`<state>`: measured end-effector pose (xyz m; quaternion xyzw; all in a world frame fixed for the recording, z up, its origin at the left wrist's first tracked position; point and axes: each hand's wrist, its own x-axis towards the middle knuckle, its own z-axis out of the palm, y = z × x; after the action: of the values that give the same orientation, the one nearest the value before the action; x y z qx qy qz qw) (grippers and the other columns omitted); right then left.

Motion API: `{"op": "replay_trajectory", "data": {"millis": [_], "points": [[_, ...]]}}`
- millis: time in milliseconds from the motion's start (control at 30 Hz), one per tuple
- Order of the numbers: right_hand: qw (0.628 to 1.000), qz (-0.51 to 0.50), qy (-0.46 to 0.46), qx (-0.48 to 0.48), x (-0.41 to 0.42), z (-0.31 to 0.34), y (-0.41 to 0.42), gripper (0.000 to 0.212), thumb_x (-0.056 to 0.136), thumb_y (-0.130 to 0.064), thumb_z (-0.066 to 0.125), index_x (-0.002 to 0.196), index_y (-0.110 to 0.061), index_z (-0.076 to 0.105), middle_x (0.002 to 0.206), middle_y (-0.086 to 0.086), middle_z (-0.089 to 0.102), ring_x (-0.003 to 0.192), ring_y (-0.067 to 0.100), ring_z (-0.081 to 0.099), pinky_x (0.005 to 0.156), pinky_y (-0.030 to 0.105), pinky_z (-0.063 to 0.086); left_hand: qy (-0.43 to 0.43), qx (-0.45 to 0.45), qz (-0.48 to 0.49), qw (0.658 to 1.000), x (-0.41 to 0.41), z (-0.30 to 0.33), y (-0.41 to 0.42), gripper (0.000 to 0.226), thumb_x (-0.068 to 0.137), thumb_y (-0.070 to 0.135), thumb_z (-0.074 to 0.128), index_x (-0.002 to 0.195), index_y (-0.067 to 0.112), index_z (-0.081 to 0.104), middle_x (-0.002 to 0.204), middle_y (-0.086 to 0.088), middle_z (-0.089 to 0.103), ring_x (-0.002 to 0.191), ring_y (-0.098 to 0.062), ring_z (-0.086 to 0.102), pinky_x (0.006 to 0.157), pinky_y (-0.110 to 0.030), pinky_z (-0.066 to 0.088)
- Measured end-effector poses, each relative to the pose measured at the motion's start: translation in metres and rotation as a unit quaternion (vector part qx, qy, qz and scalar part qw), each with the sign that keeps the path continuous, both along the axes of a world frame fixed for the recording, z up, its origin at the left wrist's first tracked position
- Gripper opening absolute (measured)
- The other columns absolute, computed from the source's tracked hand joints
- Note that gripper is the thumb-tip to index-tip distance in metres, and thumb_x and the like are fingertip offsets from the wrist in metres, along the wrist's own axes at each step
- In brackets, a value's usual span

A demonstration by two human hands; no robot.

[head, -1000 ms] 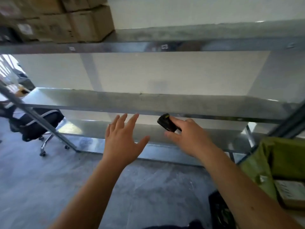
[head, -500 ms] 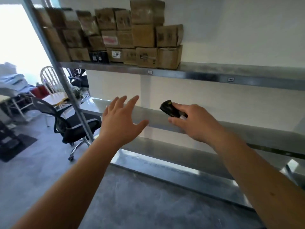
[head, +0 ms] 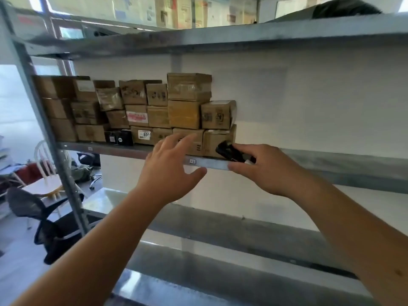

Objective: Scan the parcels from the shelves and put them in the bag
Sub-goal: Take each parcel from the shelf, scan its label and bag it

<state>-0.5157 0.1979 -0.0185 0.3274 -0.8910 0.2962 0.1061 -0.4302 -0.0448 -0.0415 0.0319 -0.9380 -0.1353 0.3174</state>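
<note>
The parcels now fill the view, stacked on a shelf at ten o'clock from the hands; half a second ago they sat higher and farther off. The left hand has risen, fingers spread and empty, nearly at the bottom row. The right hand grips the scanner, aimed at the end box at twelve o'clock. Likely a pick and scan come next. No bag shows.
</note>
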Motion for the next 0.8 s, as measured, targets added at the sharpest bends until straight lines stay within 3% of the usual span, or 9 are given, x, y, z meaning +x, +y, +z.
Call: {"op": "replay_trajectory", "data": {"millis": [133, 200, 267, 367, 467, 667, 800], "points": [[1.0, 0.004, 0.014, -0.008, -0.063, 0.021, -0.008, 0.058, 0.093, -0.06, 0.063, 0.147, -0.043, 0.053, 0.125, -0.013, 0.065, 0.099, 0.006, 0.059, 0.081, 0.029, 0.05, -0.002, -0.007, -0.015, 1.0, -0.075, 0.028, -0.006, 0.086, 0.082, 0.072, 0.063, 0.155, 0.049, 0.022, 0.159, 0.007, 0.038, 0.146, -0.026, 0.037, 0.113, -0.053, 0.039], [1.0, -0.001, 0.022, -0.007, -0.096, 0.031, -0.009, 0.057, 0.093, -0.061, 0.062, 0.147, -0.044, 0.053, 0.126, -0.012, 0.066, 0.101, 0.007, 0.06, 0.083, 0.031, 0.051, 0.003, 0.003, -0.032, 0.999, -0.114, 0.04, -0.009, 0.083, 0.083, 0.069, 0.064, 0.154, 0.049, 0.026, 0.153, 0.005, 0.044, 0.139, -0.026, 0.043, 0.102, -0.046, 0.043], [0.999, -0.011, 0.031, -0.004, -0.126, 0.037, -0.009, 0.056, 0.093, -0.064, 0.06, 0.146, -0.046, 0.053, 0.12, -0.013, 0.067, 0.097, 0.005, 0.061, 0.082, 0.032, 0.053, 0.007, 0.023, -0.048, 0.999, -0.149, 0.048, -0.01, 0.082, 0.083, 0.069, 0.064, 0.153, 0.051, 0.026, 0.15, 0.005, 0.046, 0.135, -0.024, 0.047, 0.096, -0.042, 0.044], [0.998, -0.04, 0.041, 0.002, -0.164, 0.039, -0.006, 0.051, 0.095, -0.062, 0.059, 0.143, -0.048, 0.054, 0.105, -0.013, 0.067, 0.087, 0.008, 0.063, 0.079, 0.036, 0.056, 0.01, 0.018, -0.052, 0.998, -0.189, 0.053, -0.01, 0.083, 0.085, 0.072, 0.062, 0.154, 0.053, 0.021, 0.158, 0.005, 0.04, 0.138, -0.024, 0.048, 0.1, -0.046, 0.048], [0.998, -0.056, 0.029, -0.008, -0.191, 0.035, -0.007, 0.049, 0.096, -0.06, 0.06, 0.143, -0.046, 0.055, 0.1, -0.02, 0.062, 0.084, 0.003, 0.06, 0.071, 0.028, 0.051, -0.003, 0.014, -0.042, 0.999, -0.216, 0.054, -0.012, 0.083, 0.088, 0.069, 0.063, 0.155, 0.051, 0.017, 0.166, 0.003, 0.029, 0.142, -0.029, 0.047, 0.103, -0.05, 0.05], [0.996, -0.089, -0.002, -0.016, -0.216, 0.022, -0.016, 0.057, 0.096, -0.06, 0.06, 0.149, -0.041, 0.051, 0.126, -0.007, 0.063, 0.093, 0.003, 0.057, 0.075, 0.028, 0.045, -0.026, 0.009, -0.038, 0.999, -0.246, 0.048, -0.017, 0.084, 0.09, 0.066, 0.063, 0.155, 0.048, 0.013, 0.169, -0.007, 0.023, 0.14, -0.039, 0.048, 0.102, -0.056, 0.051], [0.993, -0.113, -0.019, -0.018, -0.222, 0.022, -0.025, 0.059, 0.096, -0.058, 0.062, 0.151, -0.038, 0.05, 0.139, -0.005, 0.062, 0.104, 0.01, 0.056, 0.088, 0.031, 0.048, 0.0, 0.035, -0.045, 0.998, -0.254, 0.048, -0.022, 0.083, 0.09, 0.066, 0.064, 0.154, 0.048, 0.012, 0.165, -0.01, 0.028, 0.137, -0.04, 0.051, 0.101, -0.053, 0.052]]}}
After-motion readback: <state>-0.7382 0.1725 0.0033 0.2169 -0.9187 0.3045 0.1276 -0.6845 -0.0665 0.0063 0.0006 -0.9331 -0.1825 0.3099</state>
